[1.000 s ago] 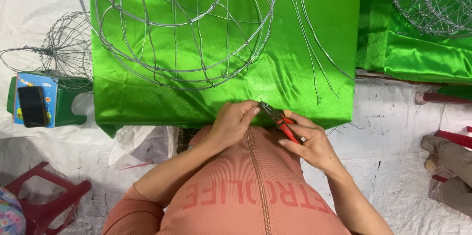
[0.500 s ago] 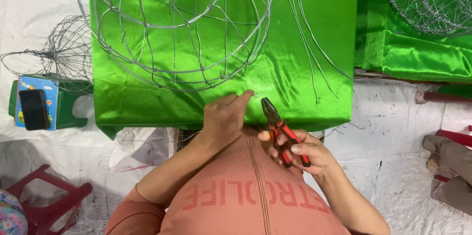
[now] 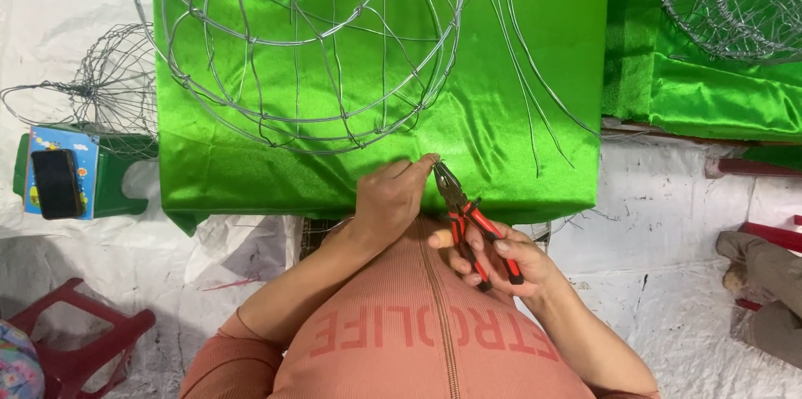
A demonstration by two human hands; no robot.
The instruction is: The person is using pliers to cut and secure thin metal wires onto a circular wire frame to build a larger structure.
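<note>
Two hands meet at the near edge of the green cloth [image 3: 501, 73], one pair of pliers [image 3: 468, 219] between them.

Our right hand [image 3: 501, 261] is curled around the red-and-black pliers handles, nose pointing up at our left hand [image 3: 393, 198], whose fingertips pinch together at the pliers tip; whether they hold a wire we cannot tell. One large wire frame [image 3: 309, 48] lies on the cloth, beside a few loose wires [image 3: 522, 73]. One phone [image 3: 55, 183] rests on a green stool [image 3: 109, 190].
</note>
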